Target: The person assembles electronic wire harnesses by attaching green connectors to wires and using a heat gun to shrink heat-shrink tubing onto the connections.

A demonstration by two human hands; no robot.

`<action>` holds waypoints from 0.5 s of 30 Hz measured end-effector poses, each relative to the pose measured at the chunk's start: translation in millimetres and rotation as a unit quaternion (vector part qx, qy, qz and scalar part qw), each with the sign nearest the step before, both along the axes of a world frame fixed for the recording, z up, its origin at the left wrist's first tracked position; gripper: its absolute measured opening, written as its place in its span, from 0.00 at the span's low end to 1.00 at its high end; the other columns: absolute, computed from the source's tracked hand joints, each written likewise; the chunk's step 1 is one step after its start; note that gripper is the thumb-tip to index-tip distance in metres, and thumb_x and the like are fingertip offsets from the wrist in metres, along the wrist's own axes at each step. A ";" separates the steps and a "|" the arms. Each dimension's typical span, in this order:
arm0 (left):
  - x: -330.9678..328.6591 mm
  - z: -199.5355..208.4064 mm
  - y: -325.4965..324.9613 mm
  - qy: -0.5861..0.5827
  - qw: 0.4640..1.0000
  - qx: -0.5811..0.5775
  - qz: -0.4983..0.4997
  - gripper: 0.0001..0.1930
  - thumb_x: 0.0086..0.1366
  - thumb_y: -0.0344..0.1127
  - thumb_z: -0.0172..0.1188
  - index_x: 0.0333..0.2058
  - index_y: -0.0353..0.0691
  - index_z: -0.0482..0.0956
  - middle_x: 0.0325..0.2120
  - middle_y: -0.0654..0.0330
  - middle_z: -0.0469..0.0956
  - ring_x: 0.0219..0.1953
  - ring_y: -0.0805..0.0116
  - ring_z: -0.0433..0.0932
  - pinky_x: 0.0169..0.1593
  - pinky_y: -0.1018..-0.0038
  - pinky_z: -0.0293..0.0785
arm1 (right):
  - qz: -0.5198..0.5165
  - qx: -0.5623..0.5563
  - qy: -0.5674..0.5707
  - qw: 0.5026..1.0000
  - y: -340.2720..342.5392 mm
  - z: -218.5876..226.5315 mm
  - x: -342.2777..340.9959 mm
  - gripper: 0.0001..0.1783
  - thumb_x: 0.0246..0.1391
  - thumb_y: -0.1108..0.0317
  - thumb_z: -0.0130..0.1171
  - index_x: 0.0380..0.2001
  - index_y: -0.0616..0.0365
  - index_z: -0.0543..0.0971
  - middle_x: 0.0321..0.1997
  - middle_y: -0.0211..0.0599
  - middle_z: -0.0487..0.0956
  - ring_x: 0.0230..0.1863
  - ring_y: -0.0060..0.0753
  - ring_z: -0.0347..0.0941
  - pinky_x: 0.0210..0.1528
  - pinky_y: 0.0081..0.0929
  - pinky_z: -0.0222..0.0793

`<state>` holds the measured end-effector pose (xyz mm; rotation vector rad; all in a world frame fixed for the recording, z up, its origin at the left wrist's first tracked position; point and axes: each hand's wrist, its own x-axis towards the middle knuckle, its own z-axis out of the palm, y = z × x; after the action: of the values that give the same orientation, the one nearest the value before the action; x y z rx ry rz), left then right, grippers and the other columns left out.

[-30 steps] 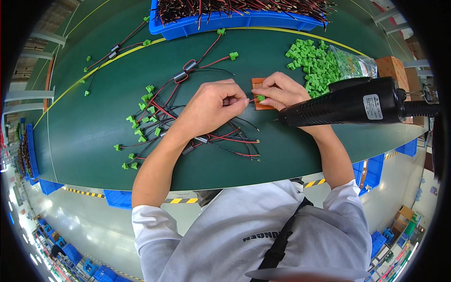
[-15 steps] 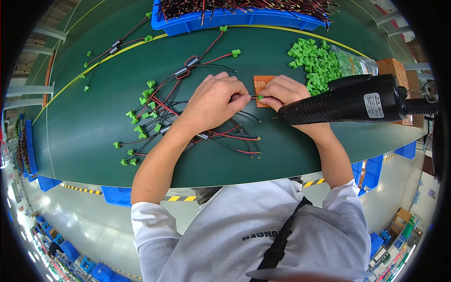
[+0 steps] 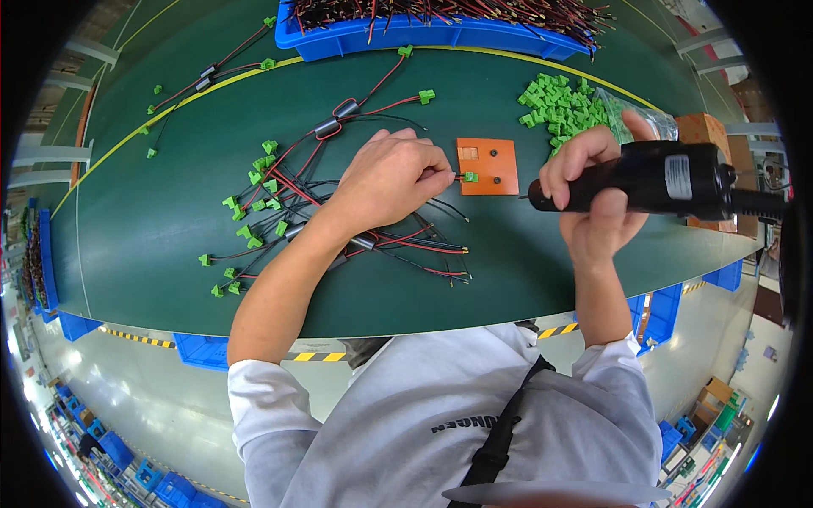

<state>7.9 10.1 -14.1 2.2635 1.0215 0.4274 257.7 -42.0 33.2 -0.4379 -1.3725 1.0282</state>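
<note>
My left hand (image 3: pixel 391 178) rests on the green table and pinches red and black wires into a small green connector (image 3: pixel 469 177) at the left edge of an orange plate (image 3: pixel 491 162). My right hand (image 3: pixel 593 190) grips a black electric screwdriver (image 3: pixel 652 178) held level, its tip pointing left toward the plate but apart from it. A bundle of red and black wire harnesses (image 3: pixel 305 195) with green connectors lies under and left of my left hand.
A pile of loose green connectors (image 3: pixel 563 106) lies at the back right beside a clear bag (image 3: pixel 635 110). A blue bin (image 3: pixel 406 25) full of wires stands along the far edge. A brown box (image 3: pixel 703 131) sits at the right.
My right hand has lifted off the orange plate and moved right, taking hold of the black screwdriver. My left hand stays on the wires and the green connector.
</note>
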 end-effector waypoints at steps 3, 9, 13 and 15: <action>-1.4 -3.3 0.6 -0.014 1.000 0.012 -0.007 0.08 0.66 0.39 0.66 0.33 0.42 0.87 0.28 0.65 0.82 0.39 0.64 0.77 0.49 0.65 0.69 | -0.078 0.007 -0.063 0.995 -1.1 4.1 -17.4 0.31 0.67 0.65 0.58 0.70 0.53 0.61 0.40 0.43 0.73 0.27 0.28 0.71 0.34 0.37 0.74; -1.1 -3.1 -0.9 -0.021 1.000 0.019 -0.006 0.08 0.66 0.39 0.66 0.32 0.42 0.86 0.27 0.65 0.81 0.37 0.63 0.76 0.47 0.65 0.68 | -0.096 -0.019 -0.001 0.995 15.7 21.1 -39.5 0.24 0.62 0.82 0.55 0.60 0.65 0.64 0.27 0.38 0.75 0.21 0.23 0.70 0.27 0.28 0.72; -1.4 -2.1 -0.1 -0.024 1.000 0.002 -0.004 0.10 0.65 0.40 0.63 0.31 0.41 0.86 0.29 0.62 0.82 0.41 0.59 0.78 0.48 0.60 0.69 | -0.046 -0.011 0.073 0.996 25.5 13.2 -52.3 0.15 0.63 0.82 0.53 0.52 0.63 0.67 0.24 0.35 0.72 0.15 0.21 0.65 0.20 0.27 0.65; -1.2 -3.1 0.5 -0.021 1.000 0.005 -0.006 0.09 0.65 0.39 0.63 0.31 0.41 0.86 0.29 0.62 0.82 0.41 0.58 0.78 0.48 0.60 0.69 | -0.061 -0.017 0.066 0.996 28.2 10.1 -56.0 0.13 0.64 0.81 0.53 0.50 0.62 0.67 0.24 0.34 0.72 0.14 0.20 0.63 0.18 0.27 0.62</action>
<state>6.8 10.6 -17.2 2.2581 0.9870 0.4751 201.7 -13.8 43.3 -0.4648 -1.1976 0.9632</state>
